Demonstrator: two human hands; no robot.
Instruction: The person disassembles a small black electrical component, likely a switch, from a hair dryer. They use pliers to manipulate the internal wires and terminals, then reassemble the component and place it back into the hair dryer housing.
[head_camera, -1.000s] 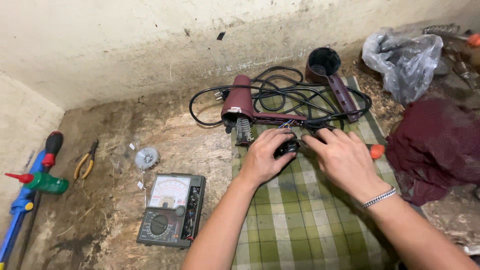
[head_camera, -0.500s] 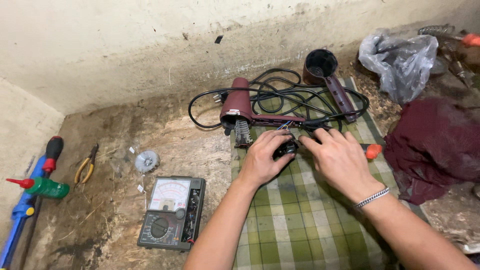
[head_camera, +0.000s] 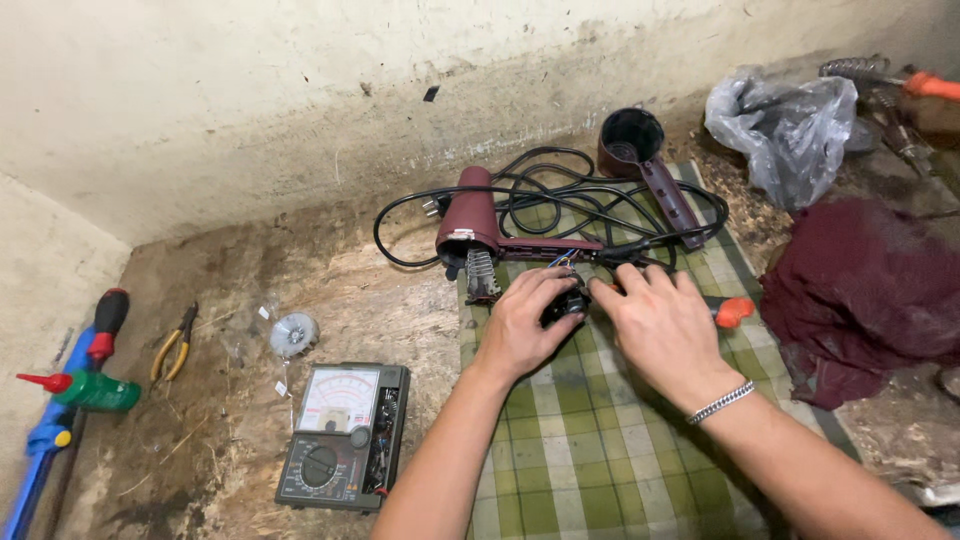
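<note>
Analog multimeter (head_camera: 342, 437), yellow-handled pliers (head_camera: 174, 343), green bottle (head_camera: 88, 390), red-handled screwdriver (head_camera: 105, 322), clear plastic bag (head_camera: 790, 130), maroon cloth (head_camera: 870, 290), small fan wheel (head_camera: 294, 334).

Dim, even light; sharp focus

Your left hand (head_camera: 525, 325) and right hand (head_camera: 660, 325) met over a small black part (head_camera: 563, 305) on the green checked cloth (head_camera: 590, 450), fingers of both closed around it. Just beyond lay the opened maroon hair dryer (head_camera: 470, 220), its black cord (head_camera: 590, 195) looped beside the detached maroon shell half (head_camera: 645, 160). An orange-tipped tool (head_camera: 733, 311) poked out beside your right hand. Off to your left sat the analog multimeter (head_camera: 340, 435), a small fan wheel (head_camera: 294, 334) and yellow-handled pliers (head_camera: 172, 345). A dark red rag (head_camera: 870, 290) lay at your right.
</note>
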